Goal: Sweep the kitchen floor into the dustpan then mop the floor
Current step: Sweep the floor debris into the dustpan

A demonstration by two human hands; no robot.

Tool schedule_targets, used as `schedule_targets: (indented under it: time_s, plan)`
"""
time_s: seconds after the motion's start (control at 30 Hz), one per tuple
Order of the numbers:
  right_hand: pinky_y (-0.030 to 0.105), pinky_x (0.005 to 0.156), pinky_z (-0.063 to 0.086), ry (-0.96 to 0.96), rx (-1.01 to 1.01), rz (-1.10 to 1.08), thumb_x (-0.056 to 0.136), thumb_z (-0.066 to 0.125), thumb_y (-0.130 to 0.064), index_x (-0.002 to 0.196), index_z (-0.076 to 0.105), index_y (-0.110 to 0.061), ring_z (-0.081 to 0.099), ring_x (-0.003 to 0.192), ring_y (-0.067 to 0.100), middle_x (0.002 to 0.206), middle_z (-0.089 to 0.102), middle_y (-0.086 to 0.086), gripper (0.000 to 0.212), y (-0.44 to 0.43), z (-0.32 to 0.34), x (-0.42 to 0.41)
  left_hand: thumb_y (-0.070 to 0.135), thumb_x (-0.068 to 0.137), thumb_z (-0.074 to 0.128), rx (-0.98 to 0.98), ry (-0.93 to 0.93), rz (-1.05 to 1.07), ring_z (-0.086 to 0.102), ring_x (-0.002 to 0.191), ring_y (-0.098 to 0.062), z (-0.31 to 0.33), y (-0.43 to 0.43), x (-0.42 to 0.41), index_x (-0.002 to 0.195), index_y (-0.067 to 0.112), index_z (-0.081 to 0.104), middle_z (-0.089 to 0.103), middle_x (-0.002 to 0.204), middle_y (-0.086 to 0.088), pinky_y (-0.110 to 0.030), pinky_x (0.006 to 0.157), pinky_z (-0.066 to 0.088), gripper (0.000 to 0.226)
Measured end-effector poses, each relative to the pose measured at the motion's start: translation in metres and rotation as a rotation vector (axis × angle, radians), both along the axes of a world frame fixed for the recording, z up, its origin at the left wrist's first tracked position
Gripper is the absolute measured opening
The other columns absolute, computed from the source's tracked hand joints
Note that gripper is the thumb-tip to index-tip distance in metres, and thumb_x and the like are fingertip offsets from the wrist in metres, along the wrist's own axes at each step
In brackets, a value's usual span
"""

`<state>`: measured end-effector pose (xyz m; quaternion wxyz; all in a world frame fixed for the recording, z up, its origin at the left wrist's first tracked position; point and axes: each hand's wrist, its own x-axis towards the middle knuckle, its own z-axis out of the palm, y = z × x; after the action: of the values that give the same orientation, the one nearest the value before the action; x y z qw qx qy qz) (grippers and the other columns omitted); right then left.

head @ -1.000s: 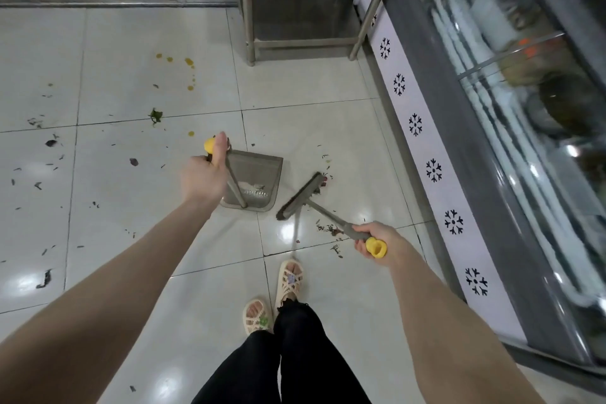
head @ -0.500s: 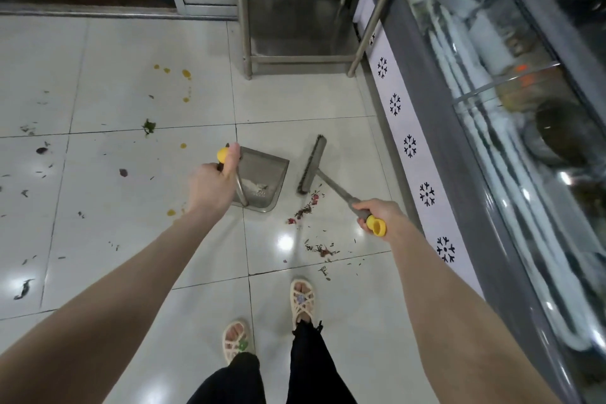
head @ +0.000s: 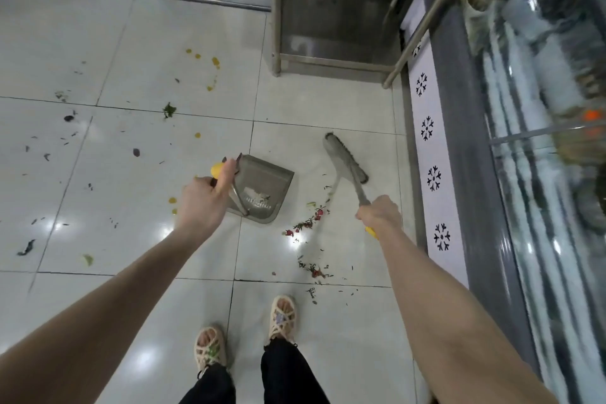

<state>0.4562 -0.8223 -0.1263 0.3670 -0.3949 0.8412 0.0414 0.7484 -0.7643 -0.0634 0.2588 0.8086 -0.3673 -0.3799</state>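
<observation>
Open floor (head: 98,174) lies left; the display counter (head: 459,141) and table legs (head: 276,10) hem the right.

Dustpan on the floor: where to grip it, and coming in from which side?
Grip the dustpan handle at its yellow-capped top, where the left hand holds it. The handle rises well above the grey dustpan, so it can be gripped without stooping. Come from above on the dustpan's left. The broom and the debris lie to its right, so that side probably needs to be kept free for sweeping.
</observation>
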Motion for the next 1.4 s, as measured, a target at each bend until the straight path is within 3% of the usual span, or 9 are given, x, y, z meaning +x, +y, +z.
schedule_targets:
  time_s: [0.1,0.23,0.33,0.4,0.5,0.8,1.07,1.27,1.4]
  plan:
    - [0.025,0.052,0.048,-0.026,0.066,0.006,0.088,0.062,-0.014,0.096,0.057,-0.006,0.064,0.069,0.026,0.075,0.058,0.006,0.012,0.000,-0.014,0.002,0.089,0.062,0.033,0.004,0.017,0.026,0.038,0.055,-0.023,-0.004,-0.001,-0.003,0.067,0.005,0.054,0.041,0.061,-0.010,-0.037,0.055,0.034,0.086]
    - [0.029,0.045,0.054,-0.400,0.193,-0.294,0.087,0.062,0.002,0.113,0.052,0.004,0.062,0.056,0.026,0.082,0.054,0.014,0.027,0.011,-0.033,0.001,0.086,0.067,0.036,0.004,0.011,0.050,0.038,0.055,-0.024,-0.009,0.004,-0.005,0.066,-0.004,0.054,0.042,0.059,-0.011,-0.039,0.056,0.035,0.091]
    - [0.022,0.041,0.048,-0.501,0.175,-0.399,0.095,0.054,-0.009,0.118,0.050,-0.003,0.059,0.059,0.021,0.082,0.050,0.013,0.024,0.023,-0.045,0.003,0.074,0.083,0.042,-0.002,-0.007,0.069,0.038,0.055,-0.023,-0.012,0.011,-0.004,0.072,-0.015,0.055,0.042,0.060,-0.011,-0.037,0.057,0.035,0.090]
    - [0.025,0.050,0.049,-0.485,0.163,-0.444,0.098,0.049,-0.020,0.111,0.052,-0.006,0.053,0.056,0.019,0.077,0.046,0.010,0.019,0.035,-0.045,0.004,0.071,0.086,0.042,-0.010,-0.007,0.069,0.038,0.056,-0.023,-0.012,0.018,-0.002,0.073,-0.015,0.055,0.042,0.061,-0.011,-0.037,0.057,0.035,0.089]
    - [0.019,0.042,0.044,-0.419,0.192,-0.410,0.099,0.046,-0.027,0.087,0.050,-0.008,0.049,0.044,0.018,0.070,0.041,0.007,0.023,0.059,-0.041,0.002,0.076,0.082,0.038,0.002,-0.005,0.054,0.040,0.057,-0.023,-0.012,0.031,0.001,0.073,-0.013,0.056,0.043,0.065,-0.011,-0.036,0.056,0.036,0.091]
    - [0.023,0.046,0.046,-0.488,0.253,-0.458,0.095,0.055,-0.016,0.079,0.048,-0.004,0.046,0.055,0.020,0.074,0.045,0.010,0.021,0.153,-0.018,0.018,0.069,0.089,0.038,0.007,-0.006,0.014,0.040,0.056,-0.024,-0.004,0.086,0.013,0.070,0.007,0.053,0.041,0.064,-0.012,-0.035,0.054,0.034,0.066]
    - [0.019,0.035,0.046,-0.493,0.174,-0.463,0.089,0.064,-0.008,0.075,0.047,-0.002,0.048,0.052,0.021,0.075,0.047,0.013,0.023,0.203,0.015,0.023,0.072,0.086,0.039,-0.001,0.049,0.018,0.039,0.058,-0.023,0.004,0.131,0.027,0.071,0.008,0.052,0.043,0.067,-0.011,-0.035,0.055,0.034,0.067]
    - [0.018,0.035,0.044,-0.504,0.104,-0.458,0.090,0.063,-0.008,0.089,0.050,-0.001,0.050,0.035,0.017,0.078,0.050,0.013,0.015,0.171,0.037,0.021,0.086,0.063,0.031,0.008,0.091,0.060,0.040,0.059,-0.023,0.013,0.131,0.034,0.071,0.009,0.050,0.043,0.067,-0.011,-0.035,0.058,0.036,0.079]
    - [0.016,0.034,0.044,-0.525,0.073,-0.419,0.091,0.062,-0.009,0.100,0.050,0.001,0.051,0.049,0.019,0.078,0.050,0.013,0.017,0.136,0.046,0.027,0.084,0.068,0.033,-0.010,0.070,0.086,0.042,0.058,-0.023,0.015,0.115,0.038,0.069,0.008,0.051,0.044,0.064,-0.011,-0.036,0.057,0.038,0.078]
